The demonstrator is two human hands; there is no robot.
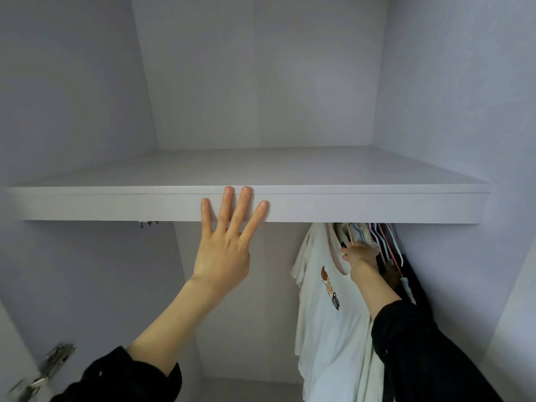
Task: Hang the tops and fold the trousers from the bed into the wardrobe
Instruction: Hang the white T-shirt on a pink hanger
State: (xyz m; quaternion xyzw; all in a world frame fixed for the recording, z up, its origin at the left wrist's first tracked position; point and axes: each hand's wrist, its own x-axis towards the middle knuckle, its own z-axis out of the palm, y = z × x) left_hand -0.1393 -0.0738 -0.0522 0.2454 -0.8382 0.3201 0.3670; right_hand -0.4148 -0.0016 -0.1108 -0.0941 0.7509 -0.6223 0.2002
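I face the inside of a white wardrobe. My left hand (pixel 224 250) is raised with straight, spread fingers, its fingertips against the front edge of the wardrobe shelf (pixel 377 206). A white T-shirt (pixel 327 320) with a small printed motif hangs below the shelf at the right. My right hand (pixel 361 255) reaches up at the T-shirt's collar and grips its hanger (pixel 352 237); the fingers are partly hidden among the clothes. The rail itself is hidden behind the shelf.
Several pastel hangers (pixel 383 242) and dark garments (pixel 406 282) hang packed at the right end. A metal fitting (pixel 148 224) shows under the shelf at the left. A door hinge (pixel 50 365) sits at the lower left.
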